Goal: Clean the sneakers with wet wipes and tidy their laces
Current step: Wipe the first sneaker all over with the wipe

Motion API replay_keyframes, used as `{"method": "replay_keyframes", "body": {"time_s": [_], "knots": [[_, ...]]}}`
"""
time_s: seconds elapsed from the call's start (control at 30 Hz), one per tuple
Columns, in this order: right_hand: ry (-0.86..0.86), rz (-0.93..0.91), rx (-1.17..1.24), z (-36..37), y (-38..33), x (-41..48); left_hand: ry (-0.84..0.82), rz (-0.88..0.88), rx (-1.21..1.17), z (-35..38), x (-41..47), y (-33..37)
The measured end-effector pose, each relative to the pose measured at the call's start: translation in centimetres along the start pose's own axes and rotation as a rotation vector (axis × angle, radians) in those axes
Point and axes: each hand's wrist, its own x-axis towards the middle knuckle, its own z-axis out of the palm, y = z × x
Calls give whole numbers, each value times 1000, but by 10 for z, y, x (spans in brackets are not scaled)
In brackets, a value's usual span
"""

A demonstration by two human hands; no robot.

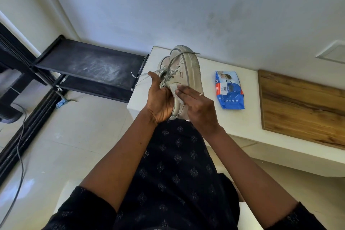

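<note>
Head view: sneaker held in both hands, wipe applied to its side.

The left hand [160,99] grips the beige sneaker [186,67] at its heel end, fingers curled round the collar. The sneaker is raised over the left end of the white ledge [248,117], toe away from the person and sole facing right. The right hand [197,106] lies flat, fingers straight, pressing a white wipe [174,90] against the sneaker's side. The laces [169,72] are loose, and one end trails left. A second sneaker [164,62] shows partly behind the first. A blue wipe pack [230,89] lies on the ledge, just right of the hands. A wooden board [302,102] lies further right. A black rack [89,65] stands left of the ledge.
</note>
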Motion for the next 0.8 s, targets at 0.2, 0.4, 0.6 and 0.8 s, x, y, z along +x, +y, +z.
{"method": "replay_keyframes", "body": {"time_s": [0.2,0.4,0.6,0.8], "knots": [[-27,-298,-18,3,0,-22,82,9,70,-7,1,1],[-32,-297,-81,0,14,5,50,34,37,-3,-1,-1],[11,-135,-55,0,20,9,-13,3,28,-3,1,-1],[-53,-367,-5,-3,6,-19,43,-4,61,-7,7,4]]}}
